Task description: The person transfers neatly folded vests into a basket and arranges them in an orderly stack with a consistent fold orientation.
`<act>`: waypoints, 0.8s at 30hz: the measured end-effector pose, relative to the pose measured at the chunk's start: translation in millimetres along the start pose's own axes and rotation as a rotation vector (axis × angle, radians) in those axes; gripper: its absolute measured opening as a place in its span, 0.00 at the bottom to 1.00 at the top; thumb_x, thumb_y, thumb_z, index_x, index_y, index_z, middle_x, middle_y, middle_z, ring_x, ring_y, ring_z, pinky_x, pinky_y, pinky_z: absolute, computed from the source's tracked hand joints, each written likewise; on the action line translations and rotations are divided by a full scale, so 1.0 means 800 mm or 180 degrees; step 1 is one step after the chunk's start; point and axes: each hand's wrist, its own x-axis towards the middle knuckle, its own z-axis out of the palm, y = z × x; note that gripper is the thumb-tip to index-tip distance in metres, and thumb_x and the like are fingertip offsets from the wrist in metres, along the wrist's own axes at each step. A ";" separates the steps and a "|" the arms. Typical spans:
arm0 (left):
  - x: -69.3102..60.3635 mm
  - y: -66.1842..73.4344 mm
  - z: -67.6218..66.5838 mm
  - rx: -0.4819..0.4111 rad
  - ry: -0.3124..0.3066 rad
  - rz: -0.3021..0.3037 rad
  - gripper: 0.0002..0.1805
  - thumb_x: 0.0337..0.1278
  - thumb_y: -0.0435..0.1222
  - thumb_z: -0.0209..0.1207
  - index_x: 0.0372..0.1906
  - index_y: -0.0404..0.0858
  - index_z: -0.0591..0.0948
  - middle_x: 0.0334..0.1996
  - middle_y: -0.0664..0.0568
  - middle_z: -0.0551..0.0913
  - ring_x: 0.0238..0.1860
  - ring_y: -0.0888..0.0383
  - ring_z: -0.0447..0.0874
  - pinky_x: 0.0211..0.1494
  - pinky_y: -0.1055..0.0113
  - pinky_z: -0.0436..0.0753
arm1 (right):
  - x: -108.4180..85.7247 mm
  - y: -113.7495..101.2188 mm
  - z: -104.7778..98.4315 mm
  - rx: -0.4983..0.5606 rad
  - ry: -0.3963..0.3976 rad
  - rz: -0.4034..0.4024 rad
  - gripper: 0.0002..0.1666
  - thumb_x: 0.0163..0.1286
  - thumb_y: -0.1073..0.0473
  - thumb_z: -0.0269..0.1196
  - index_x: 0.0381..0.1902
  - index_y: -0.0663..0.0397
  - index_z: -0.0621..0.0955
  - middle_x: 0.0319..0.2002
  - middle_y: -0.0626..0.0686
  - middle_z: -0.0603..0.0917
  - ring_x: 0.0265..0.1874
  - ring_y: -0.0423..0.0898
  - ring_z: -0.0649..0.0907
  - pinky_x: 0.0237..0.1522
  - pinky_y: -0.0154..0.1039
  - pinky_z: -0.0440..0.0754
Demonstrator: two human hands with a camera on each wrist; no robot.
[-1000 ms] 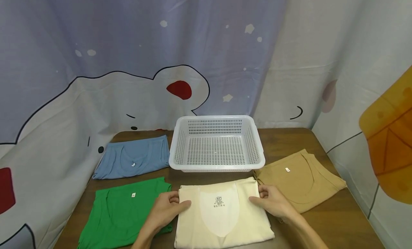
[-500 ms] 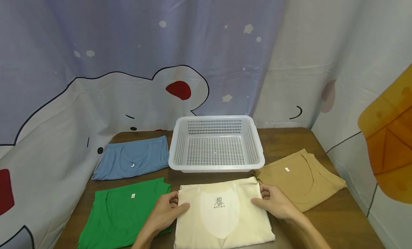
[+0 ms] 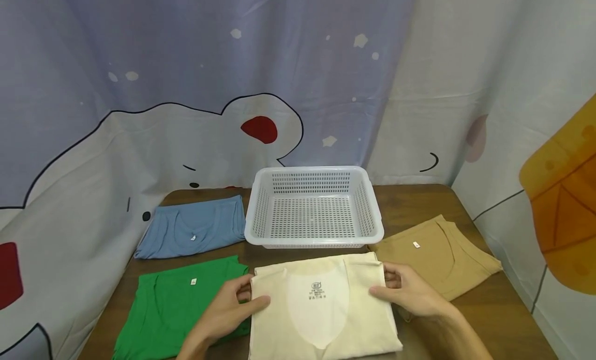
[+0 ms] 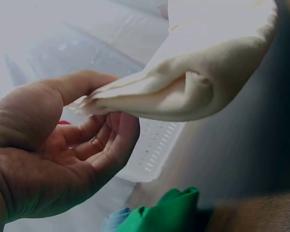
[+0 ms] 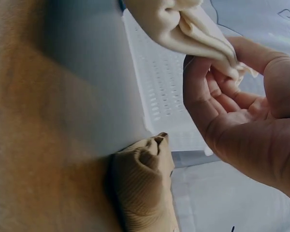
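Note:
A folded cream shirt [image 3: 321, 308] with a dark printed mark inside its neckline lies before me in the head view. My left hand [image 3: 229, 309] pinches its left edge between thumb and fingers. On the opposite edge my right hand [image 3: 412, 290] pinches the cloth the same way. Both wrist views show the folded layers of the cream shirt [image 4: 183, 92] gripped at the edge and raised off the table. Left of it a folded green shirt [image 3: 181, 303] lies partly behind my left hand. A folded tan shirt [image 3: 437, 256] lies beyond my right hand.
A white perforated plastic basket [image 3: 314, 241] with nothing in it stands at the back middle of the wooden table [image 3: 410, 202]. To its left lies a folded blue shirt [image 3: 195, 225]. A patterned curtain [image 3: 186, 55] hangs behind and beside the table.
Both hands have moved slightly apart, and the cream shirt has widened and risen a little between them. The other shirts and the basket stay in place.

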 end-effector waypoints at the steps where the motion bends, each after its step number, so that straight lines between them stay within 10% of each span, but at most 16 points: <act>1: -0.001 0.002 -0.001 -0.0001 -0.0025 0.0042 0.32 0.78 0.35 0.70 0.76 0.24 0.75 0.63 0.28 0.88 0.54 0.59 0.96 0.55 0.62 0.95 | -0.001 -0.002 -0.001 0.0016 -0.0015 -0.0021 0.35 0.83 0.62 0.69 0.77 0.79 0.71 0.60 0.74 0.88 0.52 0.50 0.96 0.52 0.47 0.97; 10: -0.006 0.035 -0.012 0.0006 -0.0007 0.0192 0.33 0.79 0.35 0.69 0.79 0.25 0.73 0.65 0.27 0.87 0.56 0.60 0.96 0.56 0.61 0.95 | -0.007 -0.029 -0.006 -0.0033 0.0054 -0.0389 0.31 0.82 0.67 0.67 0.75 0.80 0.73 0.59 0.70 0.90 0.53 0.45 0.94 0.52 0.44 0.96; 17: 0.008 0.060 -0.018 0.0036 0.0399 0.0349 0.28 0.79 0.36 0.69 0.75 0.30 0.78 0.64 0.30 0.88 0.56 0.57 0.96 0.54 0.57 0.96 | 0.005 -0.047 -0.009 -0.0112 0.0511 -0.0829 0.27 0.82 0.72 0.64 0.73 0.82 0.74 0.55 0.42 0.94 0.49 0.44 0.95 0.47 0.44 0.97; 24: 0.038 0.074 -0.023 -0.0090 0.0759 0.0471 0.29 0.79 0.37 0.70 0.77 0.32 0.78 0.64 0.33 0.89 0.55 0.57 0.96 0.55 0.58 0.96 | 0.024 -0.069 -0.017 0.0135 0.0840 -0.0922 0.26 0.84 0.71 0.61 0.73 0.80 0.73 0.55 0.43 0.93 0.48 0.44 0.96 0.48 0.44 0.97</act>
